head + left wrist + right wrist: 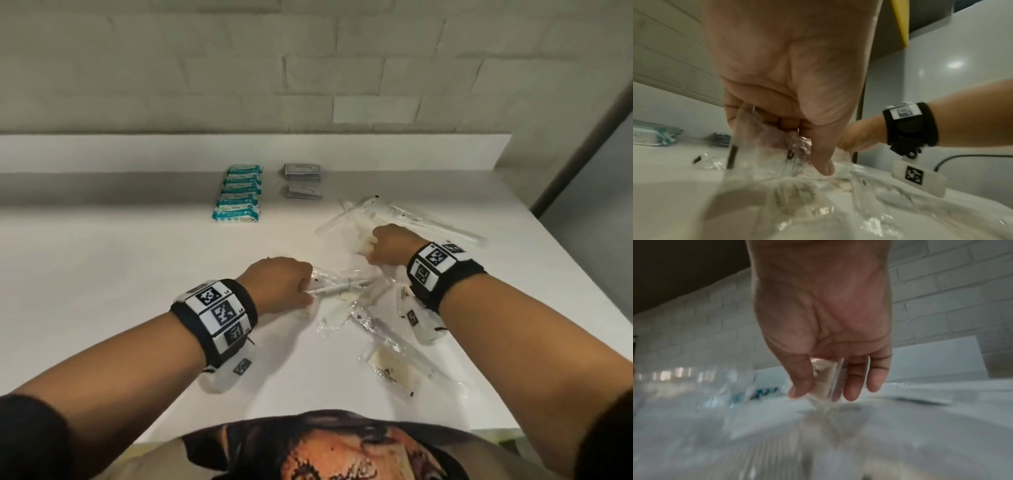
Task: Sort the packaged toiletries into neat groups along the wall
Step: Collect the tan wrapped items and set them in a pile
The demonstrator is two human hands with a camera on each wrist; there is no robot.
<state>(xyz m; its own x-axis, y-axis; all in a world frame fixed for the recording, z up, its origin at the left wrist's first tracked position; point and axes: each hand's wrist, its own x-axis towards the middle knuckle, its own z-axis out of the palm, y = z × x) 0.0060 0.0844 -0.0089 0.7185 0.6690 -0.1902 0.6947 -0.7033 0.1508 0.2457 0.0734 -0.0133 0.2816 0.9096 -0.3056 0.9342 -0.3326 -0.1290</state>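
Near the table's middle, the left hand [282,284] pinches a clear-wrapped packet [337,287] at the edge of the loose heap [373,308], while the right hand [390,248] grips another clear packet [827,379] between thumb and fingers. To do this well, I would lift each packet free of its neighbours before carrying it, since the slippery film likely drags others along. Crinkled, transparent wrappers lie crisscrossed, contents pale. Against the wall, teal packs [239,193] and grey sachets [303,180] already stand grouped.
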